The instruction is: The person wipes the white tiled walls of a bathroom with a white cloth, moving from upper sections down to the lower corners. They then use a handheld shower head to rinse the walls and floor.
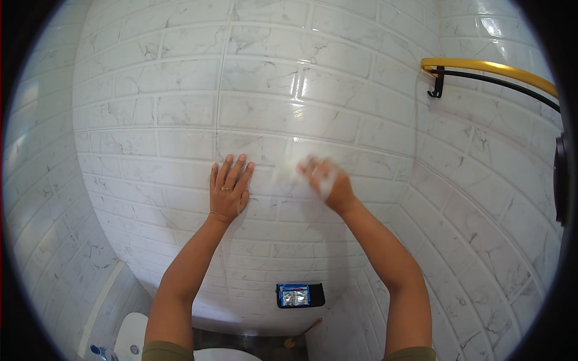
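My left hand (229, 189) lies flat against the white marbled tile wall (265, 36), its fingers stretched out and pointing up, a ring on one finger. To its right, my right hand (330, 180) is up at the same wall, smeared by motion. Its fingers are bent round a thin white cloth (327, 184), part of which shows in the palm. A pale blur beside the fingertips looks like more of the cloth, pressed at the tiles. The cloth's full shape is hidden by the fingers and the blur.
Below my hands a small black wall holder (318, 295) bears a blue and silver packet (295, 295). A gold and black rail (500, 70) with a hook juts from the right wall. Low down are a white toilet (131, 337), a bottle (102, 351) and a wooden-handled brush (301, 334).
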The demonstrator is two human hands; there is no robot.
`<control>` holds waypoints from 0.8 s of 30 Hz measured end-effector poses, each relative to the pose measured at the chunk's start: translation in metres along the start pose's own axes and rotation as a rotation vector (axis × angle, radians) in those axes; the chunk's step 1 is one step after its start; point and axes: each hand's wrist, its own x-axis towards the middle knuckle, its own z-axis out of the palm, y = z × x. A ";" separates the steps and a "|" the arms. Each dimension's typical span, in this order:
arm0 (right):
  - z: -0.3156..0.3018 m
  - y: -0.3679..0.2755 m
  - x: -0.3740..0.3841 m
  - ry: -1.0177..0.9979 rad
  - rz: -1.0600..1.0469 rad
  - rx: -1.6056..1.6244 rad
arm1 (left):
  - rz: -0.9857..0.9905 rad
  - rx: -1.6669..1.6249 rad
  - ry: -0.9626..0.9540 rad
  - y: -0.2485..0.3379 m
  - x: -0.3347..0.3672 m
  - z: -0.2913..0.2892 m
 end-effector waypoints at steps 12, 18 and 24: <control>-0.031 0.066 0.000 0.393 0.533 -0.097 | 0.010 0.019 0.029 0.002 0.001 0.002; -0.002 -0.014 -0.071 -0.128 -0.155 -0.030 | 0.020 0.039 0.016 0.000 -0.003 0.005; -0.051 0.088 -0.064 0.330 0.600 -0.289 | 0.023 0.046 0.019 0.002 -0.001 0.004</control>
